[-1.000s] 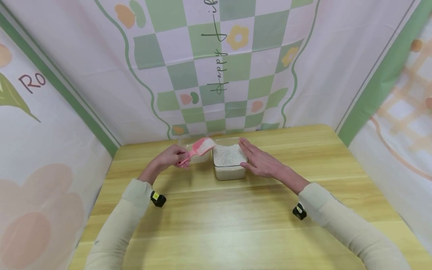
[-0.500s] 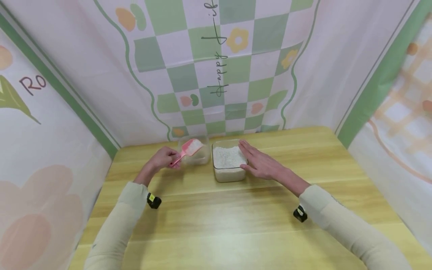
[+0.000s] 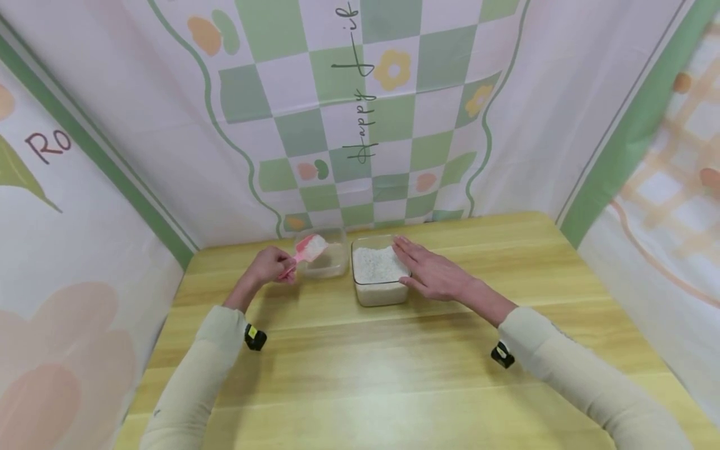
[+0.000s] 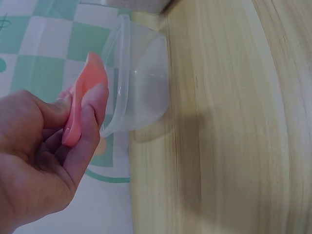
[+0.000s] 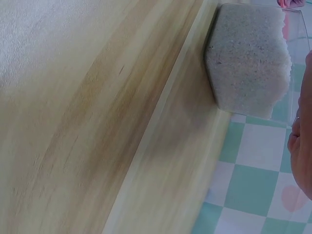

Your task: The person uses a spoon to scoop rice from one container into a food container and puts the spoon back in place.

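My left hand (image 3: 269, 265) pinches the handle of a pink scoop (image 3: 300, 255) between thumb and fingers, as the left wrist view also shows. White grains (image 3: 315, 246) lie in the scoop's bowl, which is over a clear plastic box (image 3: 335, 270). Just right of that box stands a square glass container (image 3: 382, 296), largely filled with whitish grains (image 3: 378, 265). With fingers extended, my right hand (image 3: 435, 275) rests at the right rim of the glass container. In the right wrist view the grains (image 5: 251, 61) show through its wall.
Both containers stand near the back edge of a wooden table (image 3: 365, 375). Behind it hangs a green and white checked cloth (image 3: 390, 115), and patterned cloths flank both sides. A small black camera (image 3: 255, 337) sits at the left wrist.
My left hand has carried the loaded scoop left, from beside the glass container's rim to over the plastic box. The right hand has stayed at the glass container.
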### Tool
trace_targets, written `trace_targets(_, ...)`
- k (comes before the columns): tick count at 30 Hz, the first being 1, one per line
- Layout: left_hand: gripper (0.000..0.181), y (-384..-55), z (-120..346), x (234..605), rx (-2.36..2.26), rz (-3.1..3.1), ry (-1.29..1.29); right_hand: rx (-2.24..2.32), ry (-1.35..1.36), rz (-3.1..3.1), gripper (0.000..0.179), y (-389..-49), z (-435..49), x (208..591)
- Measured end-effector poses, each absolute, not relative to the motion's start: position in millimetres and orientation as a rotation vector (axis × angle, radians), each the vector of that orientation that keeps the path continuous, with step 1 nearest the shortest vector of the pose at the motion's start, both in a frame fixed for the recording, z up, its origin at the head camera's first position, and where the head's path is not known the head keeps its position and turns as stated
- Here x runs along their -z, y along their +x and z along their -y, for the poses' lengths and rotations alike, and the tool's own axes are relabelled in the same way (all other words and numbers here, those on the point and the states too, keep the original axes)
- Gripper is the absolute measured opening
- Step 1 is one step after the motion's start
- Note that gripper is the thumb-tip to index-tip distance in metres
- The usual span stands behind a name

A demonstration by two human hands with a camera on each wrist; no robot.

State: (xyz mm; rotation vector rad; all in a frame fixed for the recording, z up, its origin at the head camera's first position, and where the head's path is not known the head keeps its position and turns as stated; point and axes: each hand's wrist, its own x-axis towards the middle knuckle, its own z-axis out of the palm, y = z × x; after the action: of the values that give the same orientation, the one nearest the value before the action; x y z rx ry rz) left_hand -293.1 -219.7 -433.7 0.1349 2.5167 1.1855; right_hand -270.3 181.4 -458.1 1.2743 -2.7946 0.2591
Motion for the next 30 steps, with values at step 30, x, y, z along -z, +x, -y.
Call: trace_targets(30,0.026,-292.8,211.5,424.5,-0.759,-2.745,0.143,-0.230,1.257,2.770,0.070,-271.1,-181.2,460.2)
